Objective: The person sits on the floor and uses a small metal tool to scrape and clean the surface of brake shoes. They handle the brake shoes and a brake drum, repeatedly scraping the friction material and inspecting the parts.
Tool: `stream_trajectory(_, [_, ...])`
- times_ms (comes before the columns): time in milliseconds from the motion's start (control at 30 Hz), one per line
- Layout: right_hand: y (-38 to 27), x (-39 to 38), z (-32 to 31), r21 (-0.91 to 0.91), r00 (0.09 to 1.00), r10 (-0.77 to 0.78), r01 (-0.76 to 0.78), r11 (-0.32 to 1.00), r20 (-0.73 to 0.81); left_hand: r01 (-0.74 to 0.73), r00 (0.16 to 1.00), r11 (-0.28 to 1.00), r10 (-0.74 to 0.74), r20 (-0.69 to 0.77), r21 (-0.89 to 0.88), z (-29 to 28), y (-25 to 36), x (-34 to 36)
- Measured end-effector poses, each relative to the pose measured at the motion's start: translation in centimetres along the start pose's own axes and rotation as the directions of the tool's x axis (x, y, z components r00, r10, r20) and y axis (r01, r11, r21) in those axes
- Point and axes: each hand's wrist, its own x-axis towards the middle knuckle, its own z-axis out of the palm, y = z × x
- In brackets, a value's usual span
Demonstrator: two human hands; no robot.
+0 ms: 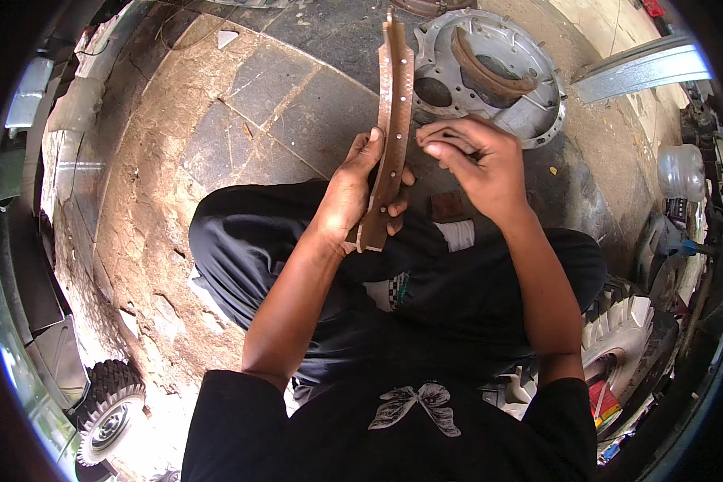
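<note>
My left hand (353, 181) is wrapped round a rusty brown brake shoe (395, 116), thumb on its near side and fingertips curling out on the other. The long curved shoe stands nearly upright above my crossed legs, with a row of small pale rivets along its face. Just right of the shoe, apart from it, my right hand (478, 161) is closed in a pinch. Whatever lies between its fingertips is too small or hidden to name. A second curved brake shoe (482, 68) rests in a large grey metal housing (550, 100) beyond my right hand.
A rusty brown block (448, 206) lies on the floor by my right leg. A metal beam (643, 72) juts in at the far right. A clear plastic jar (680, 172) and a big treaded tyre (618, 333) are on the right. A toothed wheel (112, 414) stands at lower left.
</note>
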Motion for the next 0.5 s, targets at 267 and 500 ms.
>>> stream_trajectory(267, [0.1,-1.2,1.5,-0.372,0.971,-0.232,0.238,0.897,0.060,-0.021,0.996,0.984,0.035,-0.080,0.178,0.2,-1.1,1.1])
stream_trajectory(500, [0.7,-0.9,1.5,-0.429,0.980,-0.194,0.192,0.883,0.040,0.040,0.998,0.986,-0.030,-0.064,0.160,-0.5,-1.9,2.0])
